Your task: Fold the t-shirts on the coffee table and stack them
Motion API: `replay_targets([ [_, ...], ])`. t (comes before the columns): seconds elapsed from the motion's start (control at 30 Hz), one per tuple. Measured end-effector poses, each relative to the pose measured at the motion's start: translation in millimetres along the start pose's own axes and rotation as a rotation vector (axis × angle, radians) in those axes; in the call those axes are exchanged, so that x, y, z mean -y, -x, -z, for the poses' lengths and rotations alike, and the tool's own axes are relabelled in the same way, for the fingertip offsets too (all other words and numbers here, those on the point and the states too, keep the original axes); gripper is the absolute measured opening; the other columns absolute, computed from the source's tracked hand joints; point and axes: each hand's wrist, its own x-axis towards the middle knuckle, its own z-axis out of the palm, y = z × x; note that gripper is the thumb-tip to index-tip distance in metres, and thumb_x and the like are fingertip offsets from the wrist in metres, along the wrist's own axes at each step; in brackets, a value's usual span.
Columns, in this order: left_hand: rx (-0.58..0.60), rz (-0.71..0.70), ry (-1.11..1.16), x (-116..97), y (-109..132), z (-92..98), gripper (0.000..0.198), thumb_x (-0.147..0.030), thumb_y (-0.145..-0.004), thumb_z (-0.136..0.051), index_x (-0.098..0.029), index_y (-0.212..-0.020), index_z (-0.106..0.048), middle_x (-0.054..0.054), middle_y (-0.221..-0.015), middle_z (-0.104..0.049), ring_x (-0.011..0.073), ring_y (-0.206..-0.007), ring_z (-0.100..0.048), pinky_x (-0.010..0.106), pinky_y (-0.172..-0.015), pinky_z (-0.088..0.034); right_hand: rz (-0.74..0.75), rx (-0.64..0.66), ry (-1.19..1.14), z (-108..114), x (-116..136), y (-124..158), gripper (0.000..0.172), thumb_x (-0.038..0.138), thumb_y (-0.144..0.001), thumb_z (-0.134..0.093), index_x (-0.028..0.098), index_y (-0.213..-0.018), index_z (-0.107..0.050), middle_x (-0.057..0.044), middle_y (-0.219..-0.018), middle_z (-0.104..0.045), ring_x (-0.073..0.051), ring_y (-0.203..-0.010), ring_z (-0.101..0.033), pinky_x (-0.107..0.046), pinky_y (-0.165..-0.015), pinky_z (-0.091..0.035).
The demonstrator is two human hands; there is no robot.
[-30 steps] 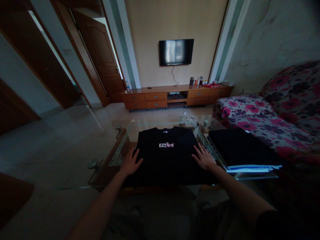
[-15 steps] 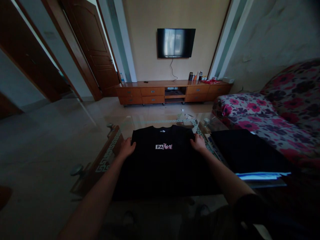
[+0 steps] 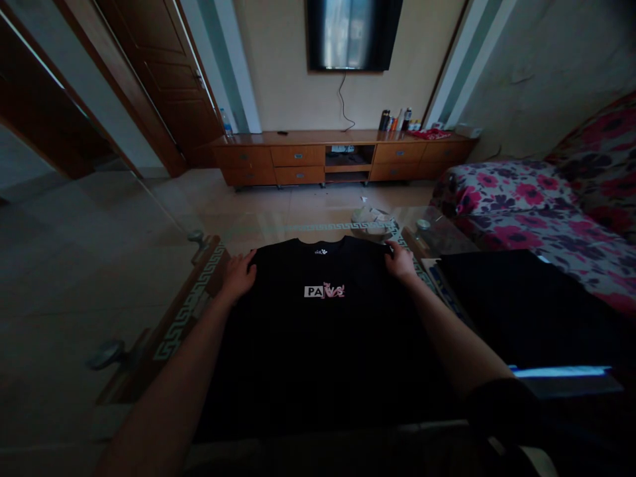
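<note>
A black T-shirt [image 3: 318,344] lies spread front side up on the glass table [image 3: 199,222], its neckline at the far end. Across its chest runs a small print with the letters "PA" in a white box and a pink figure beside it. At the shirt's left shoulder edge, my left hand [image 3: 239,277] is closed on the cloth, thumb on the inner side. My right hand [image 3: 400,262] grips the opposite shoulder edge in the same way. The dark lower part of the shirt blends into shadow, so its hem is hard to make out.
A stack of folded dark cloth [image 3: 527,305] rests at the table's right. Beyond it is a flowered sofa [image 3: 527,189]. A wooden TV cabinet [image 3: 298,156] holding several bottles stands by the far wall, under a television [image 3: 354,33]. Round metal fittings [image 3: 106,354] sit along the table's left side.
The view has tilted down and come nearer the table. Both hands remain at the shirt's shoulder edges, slightly farther apart in the picture, and the shirt looks larger.
</note>
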Motion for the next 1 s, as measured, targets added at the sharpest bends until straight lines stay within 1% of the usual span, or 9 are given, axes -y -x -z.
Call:
replay_targets([
  [0.1,0.010,-0.008,0.005,-3.1,-5.7,-4.8,0.049,-0.024,-0.092,-0.046,-0.021,-0.138,-0.060,0.013,-0.146,-0.055,0.0322,-0.137,-0.047,0.054,-0.116,-0.033,0.014,-0.040,-0.038,-2.7,-0.4,-1.0,0.055,0.015,-0.081,-0.052,0.018,-0.136,-0.059,-0.013,-0.126,-0.066,-0.029,-0.116,-0.059,-0.046,-0.106,-0.039],
  [0.23,-0.081,-0.004,0.161,-11.1,-9.7,-0.4,0.041,-0.026,-0.088,-0.051,-0.014,-0.122,-0.069,0.015,-0.133,-0.064,0.0279,-0.123,-0.060,0.043,-0.110,-0.044,0.023,-0.120,-0.125,1.6,4.4,-2.4,0.057,0.018,-0.080,-0.053,0.011,-0.135,-0.059,-0.016,-0.115,-0.068,-0.026,-0.104,-0.063,-0.038,-0.098,-0.047],
  [0.37,-0.218,0.057,0.332,-23.8,-6.4,14.1,0.028,-0.033,-0.085,-0.060,-0.018,-0.106,-0.071,0.010,-0.112,-0.071,0.0233,-0.100,-0.068,0.037,-0.093,-0.053,0.017,-0.122,-0.155,12.4,12.8,-3.2,0.048,0.026,-0.082,-0.056,0.011,-0.127,-0.066,-0.014,-0.106,-0.071,-0.025,-0.096,-0.065,-0.036,-0.094,-0.050],
  [0.43,-0.272,0.077,0.408,-30.4,-3.0,22.5,0.029,-0.032,-0.083,-0.063,-0.019,-0.109,-0.068,0.007,-0.104,-0.071,0.0209,-0.092,-0.068,0.034,-0.086,-0.054,0.053,-0.114,-0.168,19.7,16.8,-1.5,0.040,0.027,-0.082,-0.057,0.014,-0.117,-0.072,-0.013,-0.105,-0.072,-0.024,-0.095,-0.065,-0.036,-0.094,-0.050],
  [0.53,-0.336,0.069,0.472,-38.0,3.0,35.5,0.048,-0.031,-0.080,-0.065,-0.020,-0.127,-0.058,0.005,-0.100,-0.070,0.0192,-0.089,-0.067,0.032,-0.083,-0.053,0.093,-0.122,-0.204,34.3,21.8,5.3,0.034,0.030,-0.082,-0.058,0.015,-0.107,-0.075,-0.011,-0.102,-0.074,-0.023,-0.093,-0.066,-0.035,-0.090,-0.051],
  [0.6,-0.309,0.023,0.472,-41.0,8.2,45.4,0.049,-0.033,-0.080,-0.064,-0.020,-0.127,-0.060,0.005,-0.098,-0.070,0.0195,-0.088,-0.066,0.032,-0.085,-0.052,0.101,-0.122,-0.245,47.0,24.5,13.1,0.032,0.033,-0.082,-0.059,0.015,-0.102,-0.075,-0.010,-0.098,-0.074,-0.022,-0.088,-0.066,-0.033,-0.086,-0.052],
  [0.7,-0.224,-0.060,0.464,-44.4,20.1,64.1,0.033,-0.034,-0.081,-0.059,-0.020,-0.107,-0.072,0.006,-0.095,-0.070,0.0217,-0.089,-0.065,0.034,-0.088,-0.050,0.114,-0.122,-0.318,69.9,27.8,29.7,0.030,0.035,-0.081,-0.060,0.016,-0.099,-0.076,-0.008,-0.093,-0.074,-0.021,-0.082,-0.067,-0.032,-0.082,-0.052],
  [0.8,-0.203,-0.073,0.475,-49.7,38.8,86.9,0.029,-0.035,-0.076,-0.060,-0.020,-0.096,-0.074,0.005,-0.089,-0.069,0.0216,-0.084,-0.064,0.034,-0.084,-0.051,0.134,-0.149,-0.353,93.9,29.3,50.2,0.029,0.035,-0.080,-0.060,0.018,-0.096,-0.076,-0.007,-0.091,-0.074,-0.020,-0.079,-0.066,-0.031,-0.080,-0.051],
  [1.0,-0.204,0.093,0.718,-64.1,95.6,131.5,0.034,-0.040,-0.065,-0.066,-0.019,-0.092,-0.071,0.001,-0.075,-0.067,0.0184,-0.067,-0.062,0.030,-0.067,-0.050,0.130,-0.236,-0.480,129.1,20.1,97.0,0.035,0.044,-0.079,-0.060,0.017,-0.096,-0.075,-0.008,-0.095,-0.074,-0.019,-0.077,-0.065,-0.032,-0.079,-0.053],
])
